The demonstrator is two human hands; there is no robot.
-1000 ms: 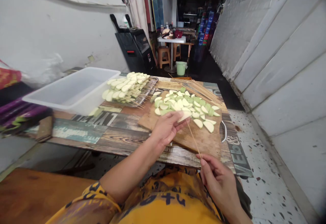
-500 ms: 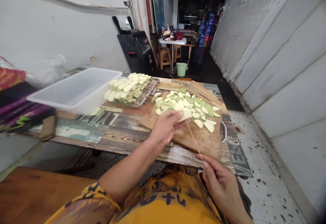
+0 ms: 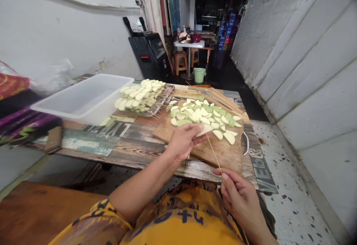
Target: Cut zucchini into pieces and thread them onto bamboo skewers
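Note:
My left hand (image 3: 185,141) is closed on a pale, green-edged vegetable slice (image 3: 205,129), held above the cutting board's near side. Between thumb and finger, my right hand (image 3: 237,193) pinches a thin wooden skewer (image 3: 214,153) near its lower end. The skewer's upper end meets the lower edge of the slice; how far it goes in is hidden. Many loose slices (image 3: 209,112) lie heaped on the wooden cutting board (image 3: 223,155), just beyond my left hand. Left of the board, a wire tray (image 3: 167,93) bears stacked skewered slices (image 3: 141,92).
A translucent plastic tub (image 3: 80,100) stands on the table's left, with purple eggplants (image 3: 30,124) beyond it. Bare skewers (image 3: 223,100) lie behind the board. The board has a white handle (image 3: 245,143) at its right. A black speaker (image 3: 150,53) stands behind the table.
My left hand and the slice have shifted slightly to the right. The right hand keeps its pinch on the skewer, nearly in place.

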